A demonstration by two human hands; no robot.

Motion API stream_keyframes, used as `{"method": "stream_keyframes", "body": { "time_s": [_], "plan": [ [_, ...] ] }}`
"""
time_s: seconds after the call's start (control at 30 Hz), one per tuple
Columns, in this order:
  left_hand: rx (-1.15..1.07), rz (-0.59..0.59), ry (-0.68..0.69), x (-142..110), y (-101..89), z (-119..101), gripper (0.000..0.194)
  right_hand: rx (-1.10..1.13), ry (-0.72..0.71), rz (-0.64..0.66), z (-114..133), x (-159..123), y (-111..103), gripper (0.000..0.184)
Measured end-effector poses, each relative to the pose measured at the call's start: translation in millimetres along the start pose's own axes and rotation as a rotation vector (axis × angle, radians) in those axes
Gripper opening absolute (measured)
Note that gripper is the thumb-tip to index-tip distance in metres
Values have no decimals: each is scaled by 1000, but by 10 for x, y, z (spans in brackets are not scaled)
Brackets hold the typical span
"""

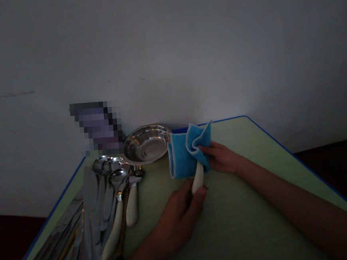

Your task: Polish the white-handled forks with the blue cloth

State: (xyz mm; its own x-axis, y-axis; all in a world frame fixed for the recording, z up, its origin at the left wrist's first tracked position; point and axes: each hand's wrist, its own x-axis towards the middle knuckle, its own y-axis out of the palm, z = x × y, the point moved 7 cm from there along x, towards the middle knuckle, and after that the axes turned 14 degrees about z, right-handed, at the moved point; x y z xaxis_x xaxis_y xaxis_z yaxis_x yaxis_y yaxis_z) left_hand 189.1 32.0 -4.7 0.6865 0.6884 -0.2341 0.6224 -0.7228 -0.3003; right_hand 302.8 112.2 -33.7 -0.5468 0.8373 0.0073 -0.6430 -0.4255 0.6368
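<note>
Seemingly a home: table (232,225), cutlery (112,235), bowl (151,147)

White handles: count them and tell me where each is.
3. One handle is in the left hand, its upper end at the cloth. A second handle and, right of it, a third handle lie among the cutlery on the left. More may be hidden there.

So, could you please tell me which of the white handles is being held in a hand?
The white handle projecting from the blue cloth, gripped by the left hand; the other white handles lie among the cutlery to the left.
</note>
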Motion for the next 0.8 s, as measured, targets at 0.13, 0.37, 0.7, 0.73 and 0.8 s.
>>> {"method": "stream_keyframes", "body": {
  "time_s": [0.13, 0.37, 0.7, 0.73, 0.8],
  "plan": [
    [14, 14, -22, -4, 11, 19, 29, 10, -41, -29, 16, 11, 33, 22],
    [-38, 60, -36, -14, 54, 31, 32, 21, -18, -70, 10, 16, 33, 36],
    [-96, 97, -49, 10, 78, 86, 35, -7, -63, -57, 23, 21, -19, 20],
    [-96, 100, -49, 13, 78, 81, 35, 4, -68, -74, 24, 21, -22, 20],
    [-87, 97, -47, 14, 73, 64, 35, 28, -75, -103, 25, 21, -19, 24]
  ]
}}
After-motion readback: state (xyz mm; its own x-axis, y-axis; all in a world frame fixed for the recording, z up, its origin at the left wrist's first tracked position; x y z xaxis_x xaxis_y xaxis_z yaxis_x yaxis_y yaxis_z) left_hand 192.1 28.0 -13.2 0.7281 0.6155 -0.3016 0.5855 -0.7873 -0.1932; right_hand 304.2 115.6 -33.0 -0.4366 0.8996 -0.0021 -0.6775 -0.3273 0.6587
